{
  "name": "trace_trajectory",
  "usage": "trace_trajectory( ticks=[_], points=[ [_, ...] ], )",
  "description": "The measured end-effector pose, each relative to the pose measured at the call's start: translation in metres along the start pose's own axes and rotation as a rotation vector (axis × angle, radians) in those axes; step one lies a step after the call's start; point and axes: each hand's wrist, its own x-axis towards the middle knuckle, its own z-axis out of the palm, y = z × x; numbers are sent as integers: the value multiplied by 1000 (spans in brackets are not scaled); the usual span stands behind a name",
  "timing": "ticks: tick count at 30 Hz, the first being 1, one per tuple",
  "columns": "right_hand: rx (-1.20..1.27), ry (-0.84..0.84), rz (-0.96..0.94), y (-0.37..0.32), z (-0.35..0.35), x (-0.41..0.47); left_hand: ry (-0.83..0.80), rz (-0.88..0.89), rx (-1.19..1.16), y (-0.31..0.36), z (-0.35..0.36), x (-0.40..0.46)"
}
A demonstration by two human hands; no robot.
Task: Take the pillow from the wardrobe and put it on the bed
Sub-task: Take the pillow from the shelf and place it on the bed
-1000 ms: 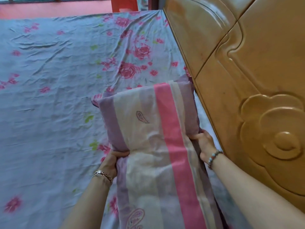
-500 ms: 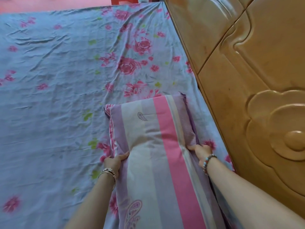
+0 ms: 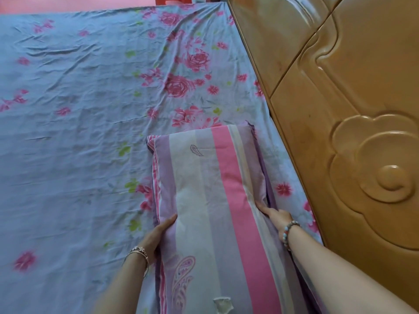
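The pillow (image 3: 217, 191) has pink, lilac and cream stripes with paisley prints and lies flat on the bed (image 3: 74, 137), close to its right edge. The bed is covered by a blue sheet with pink roses. My left hand (image 3: 156, 234) grips the pillow's left edge, thumb on top. On the pillow's right edge, my right hand (image 3: 275, 216) holds on with the fingers tucked under the fold. Both wrists wear bracelets. The wardrobe is out of view.
A carved wooden headboard (image 3: 340, 109) with a flower relief rises along the right side of the bed, a narrow strip of sheet away from the pillow. Red floor (image 3: 68, 3) shows beyond the far edge of the bed.
The pillow has come down from a raised, tilted hold and now lies flat on the sheet. Both hands lowered with it and still hold its sides.
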Motion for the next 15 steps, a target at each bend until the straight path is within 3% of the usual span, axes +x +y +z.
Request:
trace_trajectory(
  ticks=[3,10,15],
  points=[
    [34,-37,-15,1,-7,-5,-44,12,-55,-6,7,-7],
    [77,-99,-138,-13,1,0,103,245,7,8,20,15],
    [66,40,-231,-30,8,4,148,298,40,23,52,22]
  ],
)
